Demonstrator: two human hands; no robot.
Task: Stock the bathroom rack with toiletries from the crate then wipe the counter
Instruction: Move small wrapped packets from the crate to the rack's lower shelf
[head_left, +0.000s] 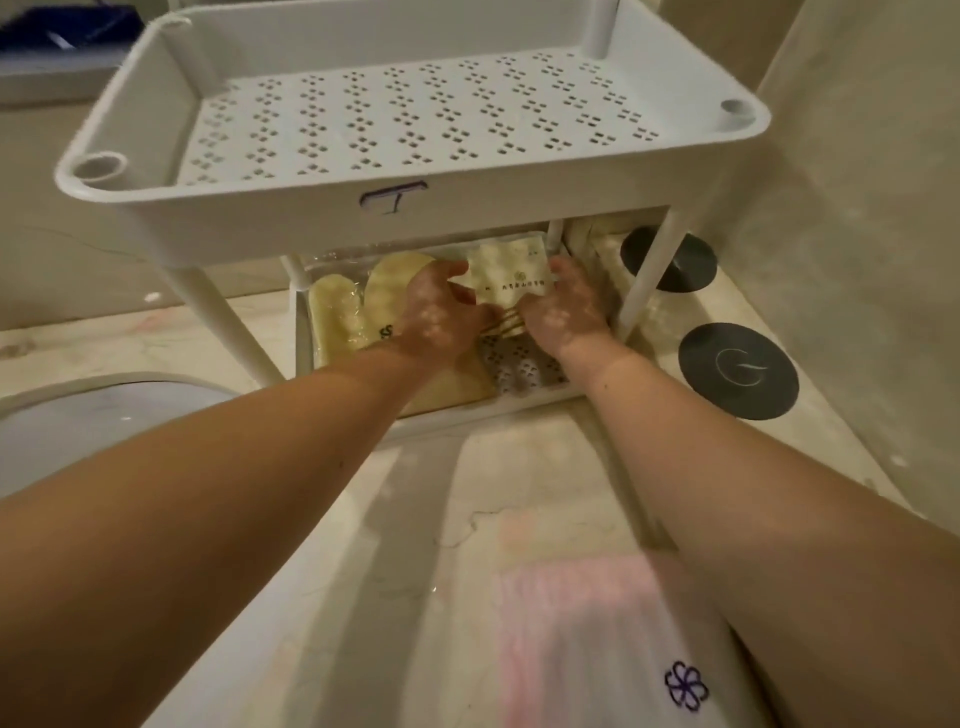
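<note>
While both arms reach under the perforated top tier of the white plastic two-tier rack (415, 208), the left hand (441, 317) and right hand (563, 306) hold a cream rectangular packet (511, 278) just above the rack's lower shelf. Each grip is clamped on it, one at either side edge. The packet looks pale and bumpy, with a small round logo and a line of dark print. Yellow wrapped packs (337, 322) lie at the left end of the rack's lower shelf. Right of the rack, two dark round discs (737, 371) sit on the marble tabletop (441, 493).
</note>
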